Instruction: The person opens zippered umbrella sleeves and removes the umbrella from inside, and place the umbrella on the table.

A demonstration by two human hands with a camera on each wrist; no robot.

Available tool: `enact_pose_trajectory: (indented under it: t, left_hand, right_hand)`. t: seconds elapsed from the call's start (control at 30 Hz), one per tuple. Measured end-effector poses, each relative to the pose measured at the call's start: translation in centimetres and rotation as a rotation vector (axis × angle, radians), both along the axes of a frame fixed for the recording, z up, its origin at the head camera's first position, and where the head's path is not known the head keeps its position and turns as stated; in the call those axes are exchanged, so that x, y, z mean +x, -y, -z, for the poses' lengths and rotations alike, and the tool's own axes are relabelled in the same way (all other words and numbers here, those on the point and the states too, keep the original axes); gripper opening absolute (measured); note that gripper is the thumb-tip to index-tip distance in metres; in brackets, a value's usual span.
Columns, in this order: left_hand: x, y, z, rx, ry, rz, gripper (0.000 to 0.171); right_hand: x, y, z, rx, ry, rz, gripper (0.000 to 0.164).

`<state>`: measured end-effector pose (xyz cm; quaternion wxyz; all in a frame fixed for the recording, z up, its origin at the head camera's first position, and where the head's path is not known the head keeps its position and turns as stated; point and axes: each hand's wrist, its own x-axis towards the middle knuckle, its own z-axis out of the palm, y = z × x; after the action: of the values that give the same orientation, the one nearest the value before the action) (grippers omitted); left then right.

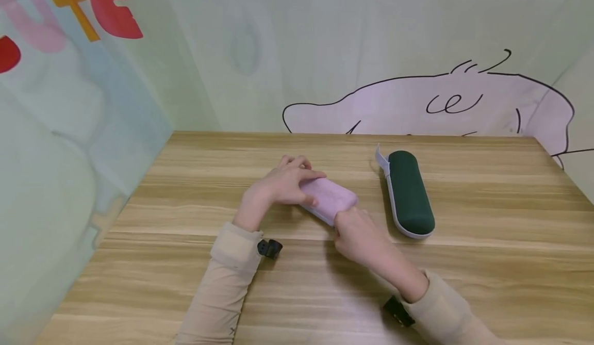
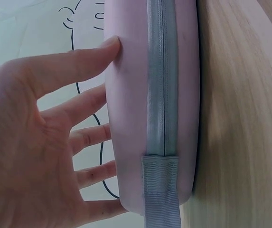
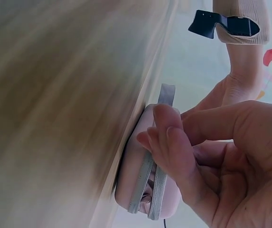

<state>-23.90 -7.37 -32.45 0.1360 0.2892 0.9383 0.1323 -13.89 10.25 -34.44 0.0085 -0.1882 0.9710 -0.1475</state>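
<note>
Holding pink case (image 1: 330,196) toward bench's (image 1: 297,293) far edge
Gripping left end with left hand (image 1: 281,181), pinching at right-end zipper (image 2: 163,85) with right hand (image 1: 361,235).

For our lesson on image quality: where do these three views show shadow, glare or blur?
Head view: soft shadow below the right hand, pale sheen on the near tabletop; left wrist view: a dark shadow along the pink case; right wrist view: the tabletop looks streaky and blurred.

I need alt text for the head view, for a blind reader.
A person's left hand holds a pink case on a wooden table, while the right hand touches its near right end. To the right lies a dark green case; behind is a cartoon backdrop.
</note>
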Motion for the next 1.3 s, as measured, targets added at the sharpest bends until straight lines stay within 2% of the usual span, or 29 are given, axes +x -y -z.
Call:
enact_pose_trajectory:
  t: [0.2, 0.47, 1.03, 1.3]
  left_hand:
    - [-0.1, 0.0, 0.1, -0.004, 0.002, -0.009, 0.065]
    - [-0.2, 0.0, 0.0, -0.002, 0.003, -0.009, 0.066]
    - [0.0, 0.0, -0.1, -0.010, 0.006, -0.007, 0.066]
    - [0.0, 0.0, 0.0, -0.010, 0.008, -0.007, 0.065]
  right_hand:
    - [0.0, 0.3, 0.1, 0.001, -0.025, 0.001, 0.033]
    - [0.0, 0.5, 0.0, -0.011, -0.047, -0.010, 0.033]
    - [-0.1, 0.9, 0.4, -0.035, -0.044, -0.008, 0.034]
    - [0.0, 1.3, 0.3, -0.015, -0.045, 0.007, 0.029]
